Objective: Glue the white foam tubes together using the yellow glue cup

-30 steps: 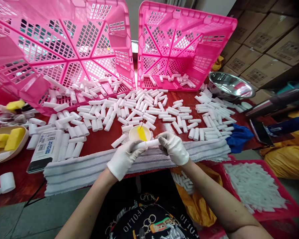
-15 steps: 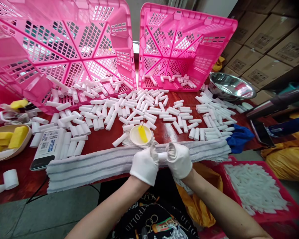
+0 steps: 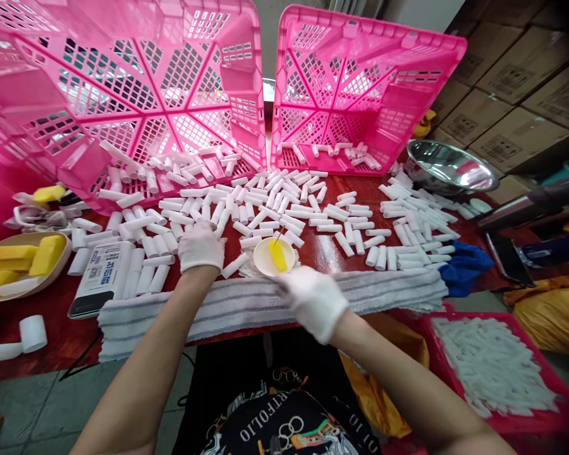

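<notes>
My left hand (image 3: 201,248), in a white glove, reaches into the front of a spread of short white cylinders (image 3: 208,212) on the table. Its fingertips are hidden among the pieces, so I cannot tell whether it grips one. Over the striped towel (image 3: 246,309), my right hand (image 3: 313,302), gloved too, is smeared by motion. Its blurred fingers come close to the near rim of a small cream bowl (image 3: 260,260); touching or apart, I cannot tell. Inside the bowl lies a yellow piece (image 3: 278,255) with a thin stick rising from it.
Two pink crates (image 3: 370,110) stand tipped behind the cylinders. At left are a white boxy device (image 3: 102,278) and a dish (image 3: 61,264) of yellow blocks. A steel basin (image 3: 450,167) sits back right. Below right, a red bin (image 3: 562,392) holds many white pieces.
Both hands were together over the towel with a white cylinder between them. They have parted: my left hand moved left and forward to the loose cylinders, and my right stayed near the bowl.
</notes>
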Demonstrator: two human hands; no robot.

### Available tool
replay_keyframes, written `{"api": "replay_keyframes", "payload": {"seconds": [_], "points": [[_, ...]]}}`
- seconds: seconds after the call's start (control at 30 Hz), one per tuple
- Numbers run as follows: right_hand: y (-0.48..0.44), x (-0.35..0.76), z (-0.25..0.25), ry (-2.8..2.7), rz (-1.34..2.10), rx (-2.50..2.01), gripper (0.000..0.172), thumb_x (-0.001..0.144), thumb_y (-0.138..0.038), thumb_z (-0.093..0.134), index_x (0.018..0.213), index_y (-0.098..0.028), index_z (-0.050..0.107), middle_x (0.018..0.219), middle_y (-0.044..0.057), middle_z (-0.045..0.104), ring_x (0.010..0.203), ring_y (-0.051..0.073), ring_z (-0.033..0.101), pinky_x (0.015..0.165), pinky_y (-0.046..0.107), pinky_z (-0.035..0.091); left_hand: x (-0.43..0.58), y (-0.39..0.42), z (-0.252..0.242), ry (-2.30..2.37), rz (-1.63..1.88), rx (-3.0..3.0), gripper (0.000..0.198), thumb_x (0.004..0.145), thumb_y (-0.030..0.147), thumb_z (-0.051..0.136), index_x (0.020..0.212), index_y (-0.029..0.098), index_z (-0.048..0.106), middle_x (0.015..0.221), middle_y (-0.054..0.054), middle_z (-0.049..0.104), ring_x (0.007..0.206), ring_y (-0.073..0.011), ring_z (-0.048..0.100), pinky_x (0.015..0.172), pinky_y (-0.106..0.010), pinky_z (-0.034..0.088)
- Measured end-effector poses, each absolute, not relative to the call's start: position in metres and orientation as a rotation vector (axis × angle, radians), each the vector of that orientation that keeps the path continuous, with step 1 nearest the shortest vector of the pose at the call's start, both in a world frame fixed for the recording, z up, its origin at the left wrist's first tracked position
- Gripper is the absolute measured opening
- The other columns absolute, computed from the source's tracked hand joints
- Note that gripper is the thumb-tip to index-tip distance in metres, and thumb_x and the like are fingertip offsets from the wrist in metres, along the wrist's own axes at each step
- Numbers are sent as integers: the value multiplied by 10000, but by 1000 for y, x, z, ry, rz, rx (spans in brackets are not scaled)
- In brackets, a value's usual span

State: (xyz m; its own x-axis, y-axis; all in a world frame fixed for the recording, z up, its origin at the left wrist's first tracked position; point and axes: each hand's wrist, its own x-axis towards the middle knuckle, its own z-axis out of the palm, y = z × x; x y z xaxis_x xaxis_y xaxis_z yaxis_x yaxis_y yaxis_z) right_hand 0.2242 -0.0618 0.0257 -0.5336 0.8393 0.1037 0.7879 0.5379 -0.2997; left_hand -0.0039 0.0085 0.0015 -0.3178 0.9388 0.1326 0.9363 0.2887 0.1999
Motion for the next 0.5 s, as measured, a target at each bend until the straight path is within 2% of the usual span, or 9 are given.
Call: {"api": "replay_keyframes", "payload": {"seconds": [0.1, 0.23, 0.3, 0.4, 0.43, 0.5], "points": [[-33, 146, 8, -2821, 112, -1150, 252, 819, -96, 384, 923, -116, 613, 866, 124, 629, 751, 230, 576, 587, 321, 453, -6, 16, -4, 2481, 246, 1861, 418, 694, 392, 551, 996, 109, 605, 910, -191, 603, 861, -334, 533, 721, -435, 408], [-13, 100, -8, -2915, 25, -1052, 240, 802, -78, 394, 904, -84, 611, 862, 157, 642, 767, 249, 614, 603, 368, 494, -11, 15, 0, 2400, 154, 1889, 386, 700, 360, 516, 989, 128, 625, 919, -192, 603, 853, -333, 549, 720, -444, 413], [-11, 103, -8, -2872, -83, -982, 188, 812, -129, 435, 840, -102, 619, 769, 103, 658, 677, 188, 623, 572, 296, 503, -17, 13, 4, 2396, 128, 1890, 382, 713, 377, 494, 967, 130, 635, 913, -195, 604, 845, -341, 558, 715, -446, 418], [-12, 135, 2, -2674, -373, -1015, 207, 848, -185, 439, 793, -113, 626, 590, -10, 617, 512, 85, 564, 411, 162, 437, -28, 8, 10, 2395, 132, 1817, 398, 728, 416, 477, 939, 121, 642, 861, -198, 610, 817, -363, 566, 701, -453, 422], [-12, 152, 7, -2614, -318, -1044, 203, 859, -180, 433, 787, -134, 617, 574, -29, 609, 489, 68, 546, 379, 144, 411, -31, 5, 11, 2378, 149, 1785, 406, 734, 425, 475, 955, 127, 641, 848, -191, 613, 808, -364, 568, 702, -454, 421], [-12, 190, 16, -2531, 8, -1085, 240, 890, -178, 404, 965, -101, 618, 595, -35, 619, 477, 52, 539, 378, 129, 397, -38, -2, 14, 2312, 214, 1739, 427, 748, 438, 468, 1016, 150, 633, 851, -169, 625, 809, -354, 572, 731, -450, 417]]}}
